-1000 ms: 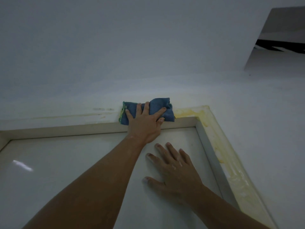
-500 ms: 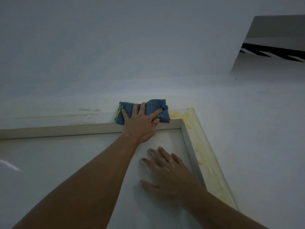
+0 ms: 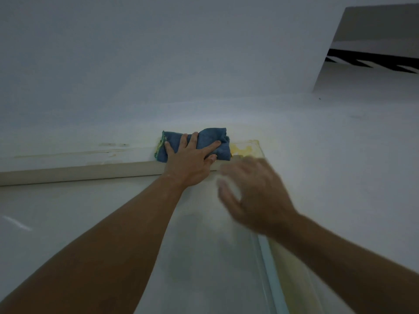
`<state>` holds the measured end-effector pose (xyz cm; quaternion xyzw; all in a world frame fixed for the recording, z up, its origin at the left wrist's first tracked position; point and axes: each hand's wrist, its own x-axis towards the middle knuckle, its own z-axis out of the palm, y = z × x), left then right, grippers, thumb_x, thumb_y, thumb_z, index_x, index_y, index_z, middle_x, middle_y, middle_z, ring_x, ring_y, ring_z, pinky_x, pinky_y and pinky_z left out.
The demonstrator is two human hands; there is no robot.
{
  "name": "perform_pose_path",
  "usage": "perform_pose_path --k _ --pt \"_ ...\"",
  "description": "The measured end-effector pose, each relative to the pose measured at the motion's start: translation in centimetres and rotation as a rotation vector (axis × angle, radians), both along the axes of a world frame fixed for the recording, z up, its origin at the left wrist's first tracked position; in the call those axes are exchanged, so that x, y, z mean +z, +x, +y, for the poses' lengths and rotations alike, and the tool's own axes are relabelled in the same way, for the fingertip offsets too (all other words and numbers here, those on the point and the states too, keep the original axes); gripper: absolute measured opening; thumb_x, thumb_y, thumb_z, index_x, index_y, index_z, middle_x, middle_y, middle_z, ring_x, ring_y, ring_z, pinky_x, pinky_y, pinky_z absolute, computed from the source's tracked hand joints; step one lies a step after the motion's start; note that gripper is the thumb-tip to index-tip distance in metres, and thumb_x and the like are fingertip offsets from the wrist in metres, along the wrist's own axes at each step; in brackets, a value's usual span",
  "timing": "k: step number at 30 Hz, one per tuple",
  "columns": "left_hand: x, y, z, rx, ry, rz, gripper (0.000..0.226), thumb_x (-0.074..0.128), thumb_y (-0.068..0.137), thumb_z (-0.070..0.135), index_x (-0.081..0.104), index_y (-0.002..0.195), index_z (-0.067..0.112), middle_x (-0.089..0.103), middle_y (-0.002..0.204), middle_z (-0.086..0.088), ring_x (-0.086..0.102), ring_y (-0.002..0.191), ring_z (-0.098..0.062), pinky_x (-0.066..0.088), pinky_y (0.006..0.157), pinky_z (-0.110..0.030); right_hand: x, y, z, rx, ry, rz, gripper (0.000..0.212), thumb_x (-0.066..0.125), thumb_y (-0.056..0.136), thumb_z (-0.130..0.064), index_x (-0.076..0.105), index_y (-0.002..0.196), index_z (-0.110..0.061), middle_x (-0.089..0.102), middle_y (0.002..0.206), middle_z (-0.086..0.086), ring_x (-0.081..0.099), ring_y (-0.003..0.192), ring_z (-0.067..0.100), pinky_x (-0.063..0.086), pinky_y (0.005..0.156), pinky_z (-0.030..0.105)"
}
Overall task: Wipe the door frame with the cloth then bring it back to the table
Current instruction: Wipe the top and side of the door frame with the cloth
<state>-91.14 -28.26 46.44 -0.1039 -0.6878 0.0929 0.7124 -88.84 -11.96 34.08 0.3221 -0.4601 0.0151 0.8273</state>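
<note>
1. At far left, top rail of the door frame (image 3: 74,171) running level across the view, pale, with faint brown streaks on the wall just above it.
2. Left of centre, left hand (image 3: 189,163) reaching up, fingers spread flat and pressed on the cloth (image 3: 213,139), palm lying over the frame's edge; pinching nothing.
3. Blue cloth bunched under those fingers, flat against the wall just above the top rail, a yellow-green edge showing at its left end; near the frame's upper right corner.
4. Just right of the cloth, yellow stain (image 3: 243,149) on the corner of the frame.
5. Further right and lower, right hand (image 3: 256,196) blurred, fingers loosely apart, empty, clear of the cloth; contact with the door (image 3: 68,223) cannot be told.
</note>
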Motion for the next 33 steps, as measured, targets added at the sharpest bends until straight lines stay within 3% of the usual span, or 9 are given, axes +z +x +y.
perform_pose_path --k 3,6,10,20,33 --pt "0.1 -0.1 0.7 0.009 -0.005 -0.009 0.046 0.021 0.099 0.055 0.011 0.144 0.058 0.001 0.163 -0.003 -0.003 0.149 -0.03 -0.005 0.109 -0.069 2.1 0.5 4.7 0.087 -0.211 -0.023 0.031 0.04 0.093 -0.036 0.063 0.098 -0.015 0.07 0.091 0.005 0.059 0.084 0.028 0.042 0.08 0.041" --pt "0.3 0.1 1.7 0.011 -0.021 -0.032 0.046 0.021 0.1 0.054 0.012 0.144 0.058 0.001 0.163 -0.002 -0.003 0.149 -0.029 -0.004 0.109 -0.069 2.8 -0.9 8.7 0.091 -0.345 -0.178 0.038 0.04 0.094 -0.039 0.06 0.114 -0.015 0.07 0.11 0.006 0.06 0.103 0.028 0.039 0.09 0.041" --pt "0.4 0.4 3.0 0.003 -0.051 -0.065 0.045 0.022 0.1 0.052 0.013 0.144 0.058 0.0 0.163 -0.002 -0.005 0.149 -0.027 -0.006 0.11 -0.068 2.1 -3.6 11.9 0.031 -0.428 -0.393 0.055 0.033 0.091 -0.05 0.049 0.133 -0.018 0.056 0.138 0.005 0.046 0.129 0.025 0.033 0.106 0.045" --pt "1.6 1.2 6.0 -0.008 -0.206 -0.163 0.042 0.025 0.099 0.054 0.02 0.14 0.062 0.004 0.163 0.001 -0.003 0.148 -0.022 -0.009 0.111 -0.067 2.4 -4.7 12.4 -0.111 -0.423 -0.434 0.053 0.037 0.098 -0.053 0.038 0.142 -0.022 0.035 0.158 0.002 0.028 0.146 0.024 0.021 0.118 0.045" --pt "1.5 0.4 6.5 -0.23 -0.334 -0.196 0.041 0.027 0.102 0.046 0.04 0.141 0.047 0.013 0.162 0.008 0.0 0.148 -0.012 -0.017 0.114 -0.05 2.6 -3.6 11.6 -0.137 -0.331 -0.409 0.065 0.024 0.092 -0.058 0.034 0.148 -0.026 0.029 0.161 -0.003 0.025 0.147 0.018 0.025 0.116 0.044"
